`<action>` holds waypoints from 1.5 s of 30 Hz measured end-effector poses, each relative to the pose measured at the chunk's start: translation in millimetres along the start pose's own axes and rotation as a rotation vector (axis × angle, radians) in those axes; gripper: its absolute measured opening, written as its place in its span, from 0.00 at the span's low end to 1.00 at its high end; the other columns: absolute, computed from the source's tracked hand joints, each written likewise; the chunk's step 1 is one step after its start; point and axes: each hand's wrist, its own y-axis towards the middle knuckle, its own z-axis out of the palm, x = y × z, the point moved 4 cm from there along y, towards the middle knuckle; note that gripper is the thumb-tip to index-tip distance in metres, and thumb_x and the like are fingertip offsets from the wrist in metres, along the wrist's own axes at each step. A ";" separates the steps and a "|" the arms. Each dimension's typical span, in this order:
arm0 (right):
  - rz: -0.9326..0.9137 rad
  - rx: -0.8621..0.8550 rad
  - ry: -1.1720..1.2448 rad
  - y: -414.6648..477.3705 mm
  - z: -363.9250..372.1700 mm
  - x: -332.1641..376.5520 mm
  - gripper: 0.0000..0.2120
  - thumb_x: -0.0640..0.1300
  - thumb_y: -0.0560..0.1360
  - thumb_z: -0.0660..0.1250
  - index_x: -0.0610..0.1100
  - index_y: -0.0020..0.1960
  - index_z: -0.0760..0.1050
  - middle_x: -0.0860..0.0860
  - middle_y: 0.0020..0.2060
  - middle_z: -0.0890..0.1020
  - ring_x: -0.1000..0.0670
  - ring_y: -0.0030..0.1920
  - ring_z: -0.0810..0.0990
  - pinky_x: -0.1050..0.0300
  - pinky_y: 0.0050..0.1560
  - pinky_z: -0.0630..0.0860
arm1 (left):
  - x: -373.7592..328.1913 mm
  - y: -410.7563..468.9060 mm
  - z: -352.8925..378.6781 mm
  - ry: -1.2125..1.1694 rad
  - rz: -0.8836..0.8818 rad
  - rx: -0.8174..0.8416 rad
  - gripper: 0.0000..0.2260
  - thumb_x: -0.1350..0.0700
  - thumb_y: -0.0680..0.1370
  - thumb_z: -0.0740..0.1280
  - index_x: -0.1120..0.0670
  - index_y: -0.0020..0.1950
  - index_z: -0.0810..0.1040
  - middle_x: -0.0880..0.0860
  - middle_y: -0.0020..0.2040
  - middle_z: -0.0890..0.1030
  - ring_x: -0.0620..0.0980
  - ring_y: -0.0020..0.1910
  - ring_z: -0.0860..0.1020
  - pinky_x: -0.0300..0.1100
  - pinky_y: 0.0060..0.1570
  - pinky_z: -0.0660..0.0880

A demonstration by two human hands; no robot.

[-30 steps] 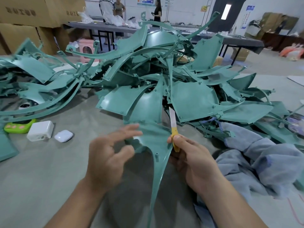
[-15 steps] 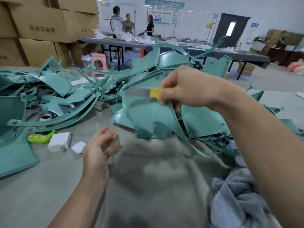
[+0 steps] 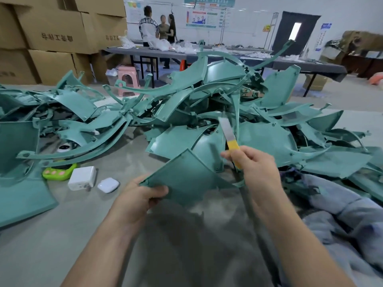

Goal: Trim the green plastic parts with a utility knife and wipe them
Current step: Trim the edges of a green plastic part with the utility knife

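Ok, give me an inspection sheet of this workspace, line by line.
Surface: grey work surface, partly covered by parts.
Job's things: green plastic part held in front; pile of green parts behind it; utility knife, yellow handle, blade up; grey-blue cloth at right.
Clutter: white charger, white earbud case, lime-green gadget, left of the hands.
Grippers: left hand grips the part's left corner; right hand holds the knife.
Cables: nothing seen.
Surroundings: cardboard boxes, pink stool, long table, three people standing.
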 end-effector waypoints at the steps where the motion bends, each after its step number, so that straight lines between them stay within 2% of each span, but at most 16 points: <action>1: -0.001 -0.028 -0.028 -3.8 -0.7 -11.8 0.11 0.45 0.80 0.68 0.49 0.40 0.85 0.46 0.39 0.86 0.47 0.41 0.81 0.48 0.46 0.75 | 0.0 -2.4 3.4 0.038 0.004 0.027 0.16 0.64 0.59 0.73 0.54 0.45 0.88 0.59 0.45 0.87 0.56 0.42 0.83 0.45 0.45 0.77; 3: -0.008 -0.059 -0.111 -10.1 2.1 -30.9 0.14 0.45 0.81 0.65 0.46 0.39 0.82 0.51 0.35 0.85 0.48 0.39 0.81 0.49 0.43 0.76 | 1.5 -5.3 5.2 0.111 0.033 0.024 0.14 0.63 0.59 0.74 0.55 0.43 0.88 0.56 0.41 0.86 0.56 0.38 0.82 0.42 0.38 0.78; 6: -0.085 -0.072 -0.339 -14.6 11.9 -46.0 0.15 0.47 0.83 0.63 0.44 0.38 0.76 0.55 0.29 0.78 0.56 0.29 0.72 0.60 0.31 0.67 | -9.2 -8.7 -4.4 0.455 0.243 -0.244 0.25 0.59 0.58 0.81 0.49 0.54 0.86 0.46 0.51 0.86 0.54 0.52 0.84 0.51 0.56 0.80; 8: -0.159 -0.074 -0.365 -15.3 14.5 -46.1 0.17 0.50 0.83 0.62 0.45 0.38 0.73 0.57 0.27 0.74 0.57 0.29 0.69 0.64 0.28 0.65 | -25.4 -19.7 3.1 0.886 0.623 -0.299 0.31 0.52 0.61 0.82 0.42 0.63 0.81 0.35 0.59 0.80 0.38 0.61 0.77 0.39 0.64 0.72; 9: -0.183 -0.064 -0.354 -15.1 15.5 -45.6 0.17 0.51 0.83 0.62 0.46 0.38 0.72 0.57 0.28 0.73 0.56 0.29 0.69 0.64 0.28 0.65 | -28.7 -22.9 9.8 0.950 0.728 -0.244 0.31 0.49 0.62 0.81 0.40 0.64 0.79 0.33 0.59 0.79 0.33 0.61 0.74 0.32 0.64 0.70; 12: -0.236 -0.027 -0.329 -16.0 14.5 -46.0 0.16 0.51 0.84 0.62 0.48 0.38 0.72 0.54 0.29 0.74 0.56 0.29 0.69 0.63 0.28 0.65 | -30.1 -25.6 17.5 0.784 0.602 -0.136 0.24 0.44 0.62 0.77 0.32 0.56 0.80 0.35 0.49 0.84 0.36 0.49 0.81 0.31 0.46 0.77; 15: -0.289 -0.122 -0.247 -20.9 3.9 -37.9 0.14 0.50 0.84 0.62 0.51 0.41 0.76 0.56 0.33 0.80 0.55 0.34 0.76 0.61 0.32 0.70 | -23.7 -18.4 16.2 0.718 0.527 -0.067 0.13 0.47 0.64 0.77 0.34 0.46 0.83 0.38 0.39 0.84 0.37 0.38 0.81 0.32 0.36 0.74; 19: -0.319 -0.263 -0.132 -32.3 -14.4 -21.4 0.15 0.49 0.82 0.62 0.50 0.37 0.74 0.52 0.30 0.78 0.54 0.29 0.74 0.56 0.31 0.69 | -17.6 -17.6 19.5 0.583 0.472 -0.018 0.11 0.47 0.66 0.76 0.41 0.48 0.86 0.44 0.42 0.87 0.46 0.40 0.85 0.49 0.39 0.83; 22: -0.251 -0.047 0.023 -51.9 -3.4 -13.8 0.13 0.47 0.79 0.63 0.46 0.37 0.75 0.46 0.25 0.73 0.54 0.24 0.67 0.56 0.25 0.62 | -12.8 -17.5 18.3 0.484 0.396 -0.019 0.14 0.46 0.64 0.76 0.43 0.48 0.87 0.49 0.42 0.88 0.54 0.42 0.87 0.62 0.44 0.83; 26: -0.189 0.099 0.020 -80.2 16.5 -13.0 0.13 0.50 0.77 0.62 0.45 0.36 0.73 0.49 0.22 0.71 0.56 0.23 0.65 0.62 0.24 0.61 | -10.8 -12.2 12.7 0.424 0.339 -0.060 0.16 0.45 0.61 0.77 0.48 0.46 0.88 0.55 0.40 0.87 0.63 0.42 0.85 0.66 0.43 0.81; 30: -0.203 0.066 -0.215 -95.6 26.3 -16.2 0.18 0.55 0.79 0.59 0.43 0.37 0.71 0.46 0.27 0.76 0.49 0.27 0.71 0.49 0.29 0.68 | -12.2 -12.6 15.1 0.435 0.322 -0.052 0.15 0.44 0.61 0.77 0.49 0.45 0.88 0.55 0.39 0.87 0.62 0.41 0.85 0.66 0.42 0.81; 34: -0.215 -0.034 -0.388 -91.8 24.3 -25.2 0.19 0.54 0.81 0.59 0.44 0.36 0.69 0.48 0.28 0.76 0.48 0.30 0.72 0.50 0.33 0.68 | -13.2 -10.2 14.3 0.377 0.244 -0.071 0.10 0.51 0.61 0.79 0.51 0.41 0.88 0.57 0.39 0.87 0.62 0.40 0.85 0.60 0.40 0.83; 36: -0.230 -0.108 -0.397 -89.3 17.8 -29.6 0.19 0.55 0.81 0.58 0.45 0.36 0.69 0.49 0.27 0.75 0.48 0.29 0.72 0.50 0.32 0.68 | -14.1 -9.1 14.3 0.347 0.218 -0.064 0.06 0.57 0.65 0.80 0.50 0.39 0.88 0.55 0.38 0.87 0.56 0.36 0.85 0.47 0.32 0.81; 38: -0.239 -0.164 -0.331 -86.6 12.3 -32.2 0.18 0.55 0.79 0.59 0.46 0.36 0.70 0.49 0.27 0.75 0.48 0.28 0.72 0.47 0.31 0.70 | -15.2 -9.7 15.6 0.313 0.202 -0.051 0.09 0.64 0.70 0.78 0.49 0.39 0.88 0.54 0.38 0.87 0.52 0.35 0.86 0.40 0.31 0.79; 42: -0.206 -0.053 -0.226 -83.3 23.3 -35.1 0.20 0.58 0.79 0.57 0.44 0.37 0.70 0.46 0.26 0.74 0.44 0.28 0.71 0.43 0.29 0.71 | -17.6 -10.7 16.9 0.341 0.206 -0.053 0.12 0.66 0.71 0.78 0.47 0.38 0.88 0.53 0.38 0.87 0.51 0.35 0.85 0.43 0.33 0.82; 45: -0.129 -0.095 -0.310 -82.9 18.9 -40.8 0.20 0.56 0.79 0.58 0.44 0.35 0.71 0.47 0.26 0.75 0.45 0.28 0.72 0.44 0.31 0.71 | -16.6 -11.5 15.6 0.280 0.175 -0.045 0.13 0.67 0.71 0.76 0.47 0.39 0.89 0.53 0.40 0.88 0.51 0.37 0.86 0.39 0.32 0.80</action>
